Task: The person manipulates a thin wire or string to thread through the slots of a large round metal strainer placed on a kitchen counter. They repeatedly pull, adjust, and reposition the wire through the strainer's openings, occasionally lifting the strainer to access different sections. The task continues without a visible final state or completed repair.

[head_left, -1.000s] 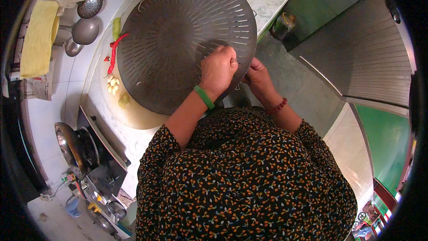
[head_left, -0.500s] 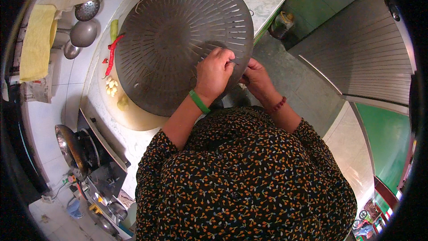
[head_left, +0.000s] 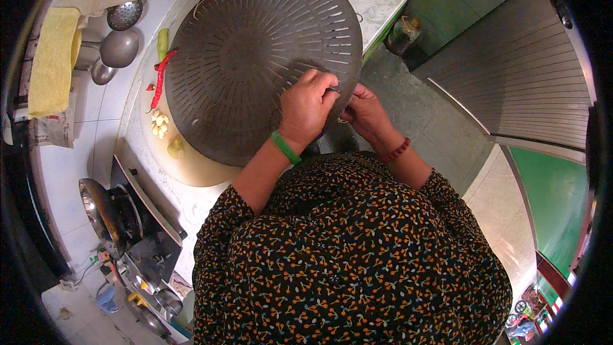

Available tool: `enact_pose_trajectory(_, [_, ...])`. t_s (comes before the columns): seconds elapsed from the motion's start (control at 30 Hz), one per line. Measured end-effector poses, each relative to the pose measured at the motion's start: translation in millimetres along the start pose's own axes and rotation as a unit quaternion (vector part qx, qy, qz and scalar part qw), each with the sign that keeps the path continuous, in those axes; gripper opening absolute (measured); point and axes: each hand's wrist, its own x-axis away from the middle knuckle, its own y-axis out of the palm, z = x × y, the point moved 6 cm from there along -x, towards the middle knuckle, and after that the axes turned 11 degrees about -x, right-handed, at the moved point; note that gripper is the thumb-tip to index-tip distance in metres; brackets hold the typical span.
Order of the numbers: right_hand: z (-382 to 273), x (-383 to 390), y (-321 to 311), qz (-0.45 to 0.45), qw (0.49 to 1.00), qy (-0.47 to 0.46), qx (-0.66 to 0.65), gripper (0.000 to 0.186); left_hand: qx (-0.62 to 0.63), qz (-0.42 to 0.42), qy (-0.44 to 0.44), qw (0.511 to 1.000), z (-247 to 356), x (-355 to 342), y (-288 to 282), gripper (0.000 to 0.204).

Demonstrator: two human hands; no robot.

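Observation:
A large round dark-grey slotted plate (head_left: 239, 45) tilts over a pale round board on the counter. Over its near right part, my left hand (head_left: 306, 103), with a green band at the wrist, is closed in a pinch. A small dark thin bit shows at the fingertips, too small to name. Just beyond the plate's right rim is my right hand (head_left: 367, 114), wearing dark red beads. Its fingers are drawn together by the edge, and what they hold is hidden. Left of the plate, red chillies (head_left: 159, 80), a green vegetable (head_left: 163, 43) and peeled garlic cloves (head_left: 159, 125) lie on the board.
Ladles (head_left: 119, 48) and a yellow cloth (head_left: 54, 61) hang on the tiled wall at left. A pan (head_left: 102, 217) stands by the stove, lower left. A dark jar (head_left: 403, 35) stands on the floor right of the counter, near a ribbed grey panel (head_left: 511, 67).
My left fingertips have shifted slightly, and the thin dark bit at them shows less. My right hand has moved very little. The plate stays where it was.

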Motion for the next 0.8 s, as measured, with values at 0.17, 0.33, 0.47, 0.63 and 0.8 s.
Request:
enact_pose_trajectory(0.17, [-1,0,-6,0.024,0.999,-0.006,0.027,0.014,-0.018,0.020,-0.010,1.000,-8,2,15,0.012])
enact_pose_trajectory(0.33, [-5,10,-29,0.105,0.988,0.001,0.111,0.008,0.030,0.039,0.006,0.999,-8,1,10,0.013])
enact_pose_trajectory(0.47, [-11,29,-29,0.110,0.986,-0.007,0.123,0.006,0.057,0.019,0.042,0.997,5,3,5,0.015])
enact_pose_trajectory(0.63, [-20,45,-16,0.065,0.982,-0.045,0.172,0.005,0.035,-0.075,0.114,0.990,33,7,9,0.019])
enact_pose_trajectory(0.8, [-27,57,-7,0.029,0.987,-0.047,0.150,0.005,-0.042,-0.116,0.185,0.975,41,11,14,0.008])
